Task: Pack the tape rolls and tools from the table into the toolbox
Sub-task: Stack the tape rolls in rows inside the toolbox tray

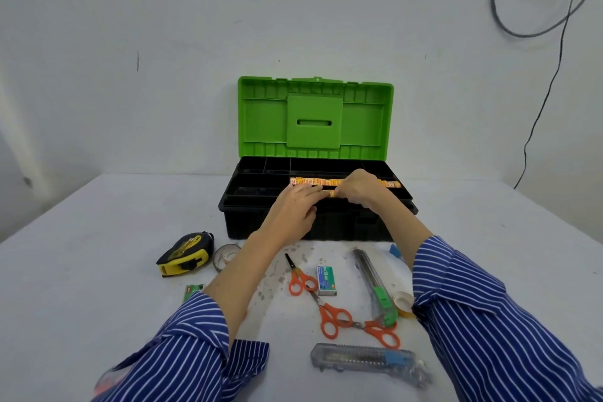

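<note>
Mid-frame: black plastic toolbox (277, 222) with upright green lid (315, 117) | left hand (295, 209) and right hand (360, 188) pinching small orange-yellow packet (332, 193) over tray | lower frame: orange-handled scissors (329, 313), yellow-black tape measure (184, 253) on white table (98, 254)

green staple box (326, 280) with partly legible "No.10" print, other labels too blurred

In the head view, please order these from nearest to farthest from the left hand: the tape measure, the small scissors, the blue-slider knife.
From the left hand:
1. Small scissors, just below the hand, in front of the toolbox.
2. Tape measure, off to the left on the table.
3. Blue-slider knife, at the near table edge, lower right.
</note>
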